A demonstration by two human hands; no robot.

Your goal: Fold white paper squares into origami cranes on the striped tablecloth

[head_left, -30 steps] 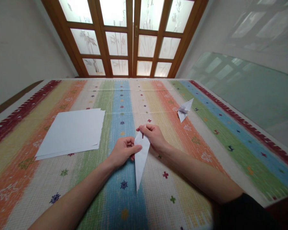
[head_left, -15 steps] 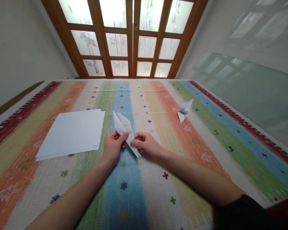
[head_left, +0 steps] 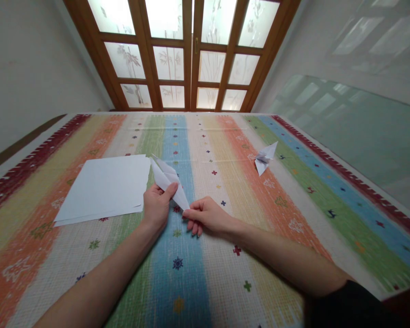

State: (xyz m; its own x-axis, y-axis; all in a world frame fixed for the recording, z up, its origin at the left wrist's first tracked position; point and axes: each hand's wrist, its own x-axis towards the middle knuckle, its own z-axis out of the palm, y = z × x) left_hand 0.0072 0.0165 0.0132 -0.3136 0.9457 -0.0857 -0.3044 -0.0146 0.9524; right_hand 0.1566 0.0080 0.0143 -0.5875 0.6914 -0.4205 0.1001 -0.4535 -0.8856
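A long, pointed piece of folded white paper (head_left: 166, 175) is held between my hands above the blue stripe of the cloth. My left hand (head_left: 157, 202) grips its middle, thumb on top and fingers underneath. At the near right tip, my right hand (head_left: 205, 216) pinches the paper between thumb and index finger, the other fingers curled loosely below. Two narrow points with a gap between them form the paper's far end.
A stack of white paper sheets (head_left: 104, 189) lies to the left. On the right sits a folded white paper figure (head_left: 265, 157) with pointed ends. A striped, patterned tablecloth (head_left: 225, 269) covers the table. Wooden doors with frosted panes (head_left: 172, 64) stand beyond.
The folded paper and my left hand have shifted slightly left. My right hand has moved down along the paper's edge and now pinches its near tip.
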